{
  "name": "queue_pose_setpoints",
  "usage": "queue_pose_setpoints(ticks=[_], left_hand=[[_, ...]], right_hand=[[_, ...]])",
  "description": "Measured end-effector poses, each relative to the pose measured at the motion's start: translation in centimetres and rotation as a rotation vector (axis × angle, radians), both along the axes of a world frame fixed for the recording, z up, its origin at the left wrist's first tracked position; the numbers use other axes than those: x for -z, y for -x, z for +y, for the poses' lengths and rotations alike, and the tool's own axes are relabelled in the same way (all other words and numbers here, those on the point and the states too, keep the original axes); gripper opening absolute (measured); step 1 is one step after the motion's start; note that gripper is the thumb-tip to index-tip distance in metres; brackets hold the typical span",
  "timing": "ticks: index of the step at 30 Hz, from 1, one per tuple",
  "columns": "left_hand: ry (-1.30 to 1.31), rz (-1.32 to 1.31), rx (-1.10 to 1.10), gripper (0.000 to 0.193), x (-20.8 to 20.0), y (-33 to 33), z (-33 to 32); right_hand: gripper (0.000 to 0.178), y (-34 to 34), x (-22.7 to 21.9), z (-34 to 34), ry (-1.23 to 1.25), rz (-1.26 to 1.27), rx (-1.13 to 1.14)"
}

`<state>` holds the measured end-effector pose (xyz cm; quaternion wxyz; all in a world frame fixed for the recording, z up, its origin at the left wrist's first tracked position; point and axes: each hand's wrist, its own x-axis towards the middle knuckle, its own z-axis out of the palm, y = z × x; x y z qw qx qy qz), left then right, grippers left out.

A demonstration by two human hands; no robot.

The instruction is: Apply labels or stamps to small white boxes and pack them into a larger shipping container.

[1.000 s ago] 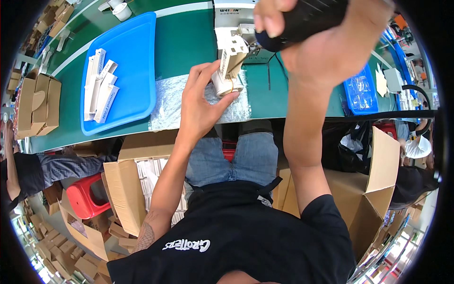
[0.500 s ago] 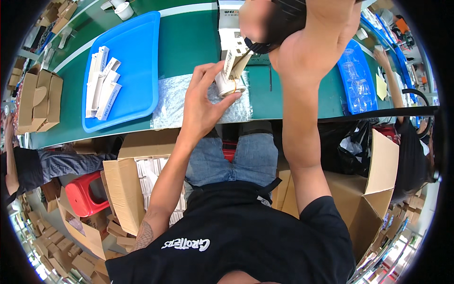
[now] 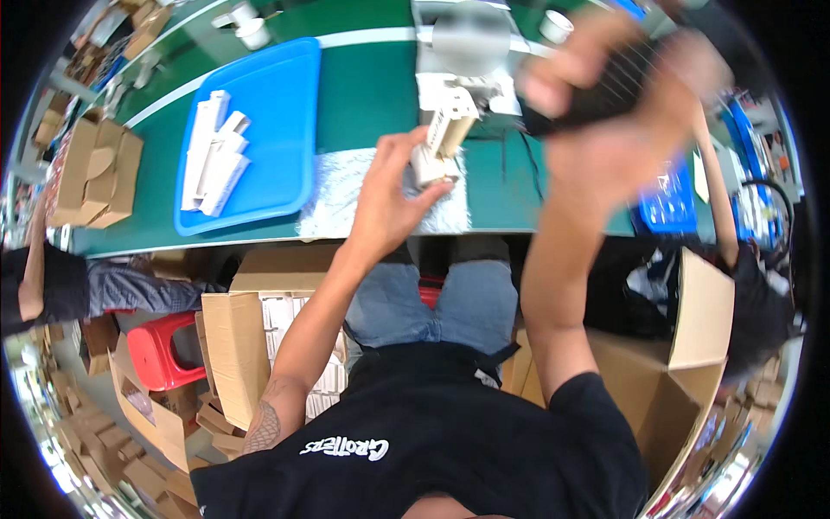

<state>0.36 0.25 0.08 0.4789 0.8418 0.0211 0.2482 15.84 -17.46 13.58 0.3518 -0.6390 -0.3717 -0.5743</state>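
Observation:
My left hand (image 3: 380, 203) is closed around the base of a white plastic housing (image 3: 448, 130), thumb on one side and fingers on the other. The housing has a rounded base and a long narrow body leaning up and away. Raised to the right of it, my right hand (image 3: 596, 160) is wrapped round a black electric screwdriver (image 3: 592, 93). Motion smears the hand and the tool, and the bit cannot be made out. The screwdriver is apart from the housing. Clear plastic sheeting (image 3: 341, 190) lies on the green table under my left hand.
A blue tray (image 3: 298, 164) with several white narrow pieces (image 3: 214, 164) stands at left. Beyond the housing is a pale stand with a round grey top (image 3: 471, 39). At right sits another blue tray (image 3: 670, 203). Open cartons (image 3: 235, 355) flank my legs; co-workers are at both sides.
My right hand has pulled the screwdriver away from the housing, up and to the right. My left hand still holds the housing. The whole view has shifted slightly.

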Motion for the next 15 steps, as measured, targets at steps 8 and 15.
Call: queue_pose_setpoints(ticks=[8, 15], left_hand=[[-0.109, 0.114, 0.010, 0.070, -9.7, 0.1, 9.9], [-0.218, 0.313, -0.090, 0.067, -6.7, -23.1, 26.7]], right_hand=[[0.041, 5.1, 5.9, -4.4, -0.279, 0.949, -0.802], [0.014, 6.3, 14.0, -2.5, -0.455, 1.033, -0.522]])
